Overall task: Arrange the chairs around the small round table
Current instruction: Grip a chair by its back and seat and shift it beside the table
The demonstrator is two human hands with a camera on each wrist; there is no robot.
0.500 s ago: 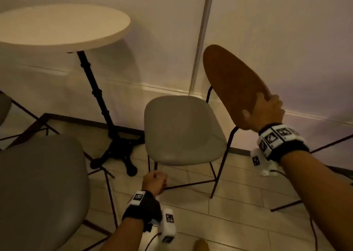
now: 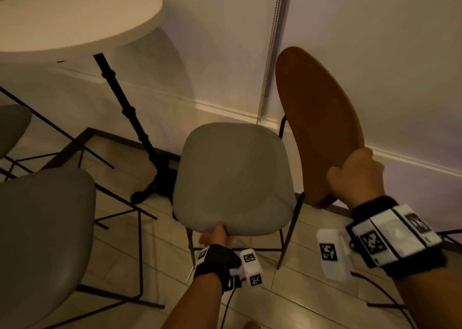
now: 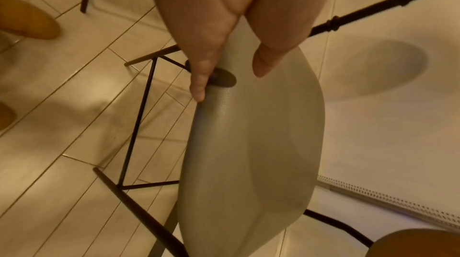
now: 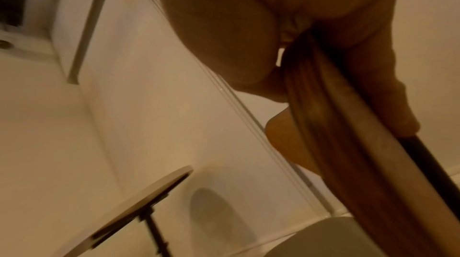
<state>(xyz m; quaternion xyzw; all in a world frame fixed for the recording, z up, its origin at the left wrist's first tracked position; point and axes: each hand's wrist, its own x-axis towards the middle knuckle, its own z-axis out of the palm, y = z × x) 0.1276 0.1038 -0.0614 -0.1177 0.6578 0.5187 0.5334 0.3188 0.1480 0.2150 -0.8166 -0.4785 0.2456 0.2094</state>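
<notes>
A chair with a grey seat (image 2: 235, 178) and a brown wooden backrest (image 2: 317, 118) stands by the wall, right of the small round table (image 2: 75, 16). My left hand (image 2: 216, 236) grips the seat's near edge; in the left wrist view the thumb lies on top of the grey seat (image 3: 261, 143) and the fingers (image 3: 199, 84) curl underneath. My right hand (image 2: 355, 176) grips the backrest's near end; in the right wrist view its fingers (image 4: 383, 92) wrap the wooden edge of the backrest (image 4: 336, 123). The table's black pedestal (image 2: 130, 118) stands just left of the seat.
A second grey chair (image 2: 42, 241) with thin black legs fills the lower left. Another seat edge (image 2: 12, 126) shows at far left. A white wall with a skirting ledge (image 2: 412, 161) runs close behind the held chair. A blind's bead chain (image 2: 272, 41) hangs there. Tiled floor (image 2: 287, 303) lies below.
My left hand has risen from below the seat and taken hold of its near edge. The right hand keeps its hold on the backrest, and the chair looms closer in view.
</notes>
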